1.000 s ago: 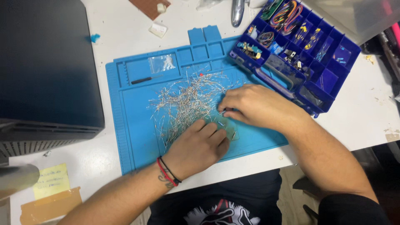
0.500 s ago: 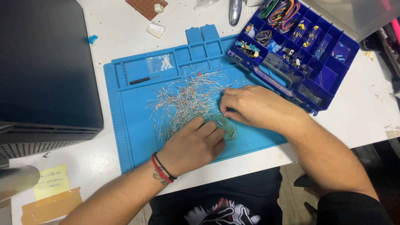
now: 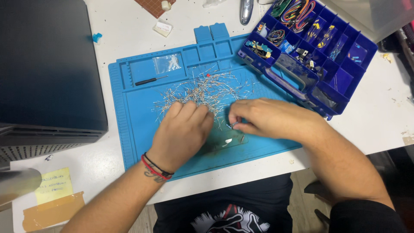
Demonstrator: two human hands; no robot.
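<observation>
A heap of small wire-leaded resistors (image 3: pixel 207 88) lies spread over the middle of a blue silicone work mat (image 3: pixel 133 125). My left hand (image 3: pixel 183 131) rests palm down on the mat, its fingertips reaching into the near edge of the heap. My right hand (image 3: pixel 267 118) lies to the right of it, with thumb and forefinger pinched on a few resistors at the heap's near right edge. A red and a black band circle my left wrist.
A dark blue compartment box (image 3: pixel 310 47) with wires and parts sits at the mat's far right. A black case (image 3: pixel 47 69) stands left. A small screwdriver (image 3: pixel 151 80) and clear bag (image 3: pixel 167 64) lie in the mat's trays. A yellow note (image 3: pixel 54 185) lies near left.
My left hand has slid up and left from the mat's near part into the heap's edge. My right hand has stayed by the heap, its fingers pinching.
</observation>
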